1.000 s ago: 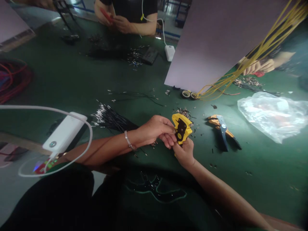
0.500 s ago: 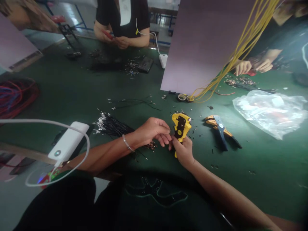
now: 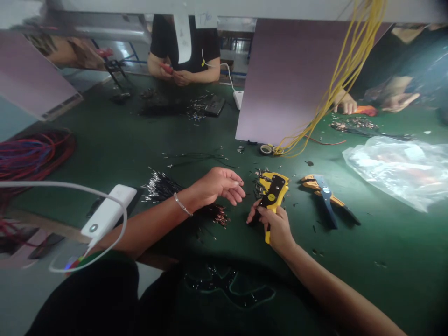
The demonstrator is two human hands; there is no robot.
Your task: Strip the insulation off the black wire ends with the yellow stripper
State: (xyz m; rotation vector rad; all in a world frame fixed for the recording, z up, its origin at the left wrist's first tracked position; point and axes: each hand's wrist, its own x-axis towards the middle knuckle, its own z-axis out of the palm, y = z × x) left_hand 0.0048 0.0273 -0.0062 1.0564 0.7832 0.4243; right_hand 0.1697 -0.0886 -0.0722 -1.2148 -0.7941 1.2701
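Note:
My right hand [image 3: 278, 224] is wrapped around the handles of a yellow and black wire stripper [image 3: 275, 189], its jaw end pointing away from me. To its left is my left hand [image 3: 224, 186], thumb and forefinger pinched together and the other fingers loosely curled. Something tiny seems to be at those fingertips, too small to make out. Under and beside the left wrist lies a bundle of short black wires [image 3: 164, 186] with silvery ends, and copper-coloured ends [image 3: 221, 217] show on its near side. Small black scraps [image 3: 259, 186] lie around the stripper's head.
A blue and orange wire stripper [image 3: 325, 196] lies to the right, near a clear plastic bag [image 3: 395, 163]. Yellow wires [image 3: 336, 98] hang down by tape rolls [image 3: 266, 149]. At left are a white power bank [image 3: 109, 210] with a cable and red-blue wire coils [image 3: 35, 154]. Two people work opposite.
My hands have moved apart: the right, with the yellow wire stripper, has shifted right, and the left has drawn slightly left. The camera view has tilted up a little.

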